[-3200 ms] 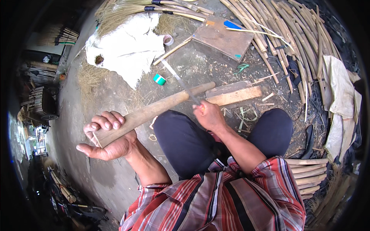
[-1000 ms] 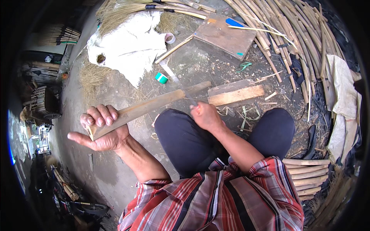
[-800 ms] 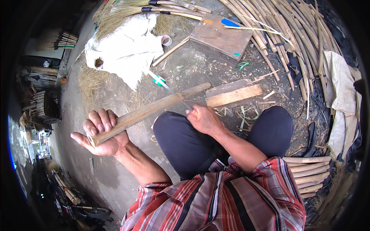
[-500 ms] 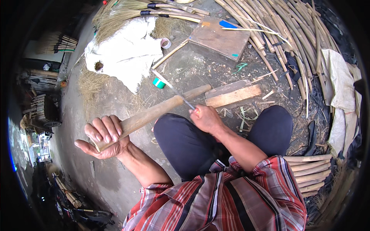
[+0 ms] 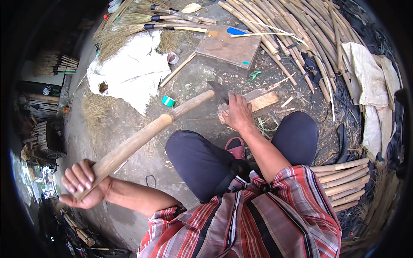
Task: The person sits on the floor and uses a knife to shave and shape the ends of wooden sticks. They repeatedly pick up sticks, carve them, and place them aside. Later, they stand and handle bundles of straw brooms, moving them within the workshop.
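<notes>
One wooden pole, one square board, two tape rolls

Pole: pale tan; shirt: red, white and black plaid; trousers: dark navy; tape roll: green; cloth: white.

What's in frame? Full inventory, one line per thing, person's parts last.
bamboo pole: 1, tan, slanting from lower left up to centre
blade: 1, dark, at the pole's far end
wood block: 1, pale, on the ground beyond the knees
flat wooden board: 1, brown, top centre
white sack: 1, upper left
tape rolls: 2, one green, one pale, by the sack
brooms: several, straw, top left
bamboo canes: many, tan, top right
cut bamboo lengths: a stack, lower right
left hand: grips the pole's near end
right hand: at the blade, on the block
</notes>
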{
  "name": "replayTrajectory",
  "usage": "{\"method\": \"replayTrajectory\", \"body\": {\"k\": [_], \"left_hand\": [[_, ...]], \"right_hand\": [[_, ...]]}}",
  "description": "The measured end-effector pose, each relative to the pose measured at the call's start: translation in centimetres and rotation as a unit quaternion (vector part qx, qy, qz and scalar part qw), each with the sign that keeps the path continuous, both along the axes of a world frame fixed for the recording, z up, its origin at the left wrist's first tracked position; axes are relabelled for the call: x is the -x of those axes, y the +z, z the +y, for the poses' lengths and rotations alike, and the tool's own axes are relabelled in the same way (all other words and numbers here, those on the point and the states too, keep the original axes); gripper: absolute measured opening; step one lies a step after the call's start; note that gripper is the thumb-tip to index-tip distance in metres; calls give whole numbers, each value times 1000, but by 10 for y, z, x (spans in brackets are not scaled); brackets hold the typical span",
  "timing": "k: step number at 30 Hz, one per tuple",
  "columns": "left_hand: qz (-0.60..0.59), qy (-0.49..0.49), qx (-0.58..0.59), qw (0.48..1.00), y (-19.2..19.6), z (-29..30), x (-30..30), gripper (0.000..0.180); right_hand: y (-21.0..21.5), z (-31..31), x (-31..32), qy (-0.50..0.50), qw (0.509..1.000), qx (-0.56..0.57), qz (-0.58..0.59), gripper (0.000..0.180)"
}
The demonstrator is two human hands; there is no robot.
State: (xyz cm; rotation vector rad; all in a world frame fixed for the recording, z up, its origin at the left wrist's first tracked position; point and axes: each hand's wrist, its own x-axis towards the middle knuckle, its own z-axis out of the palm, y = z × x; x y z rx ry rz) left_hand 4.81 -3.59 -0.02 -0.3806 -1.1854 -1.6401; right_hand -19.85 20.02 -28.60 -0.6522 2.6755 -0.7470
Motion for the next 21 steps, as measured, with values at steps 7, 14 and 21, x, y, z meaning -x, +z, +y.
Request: {"method": "replayTrajectory", "body": {"k": [7,14,21], "left_hand": [[91,-79,-47,992,63,13,-36,29],[31,-304,72,949,18,15,67,89],[-289,42,-268,918,-87,60,180,67]], "right_hand": [[89,-4,16,182,916,271,234,76],[154,139,74,0,897,228,378,44],[51,329,1,-533,798,274,63,31]]}}
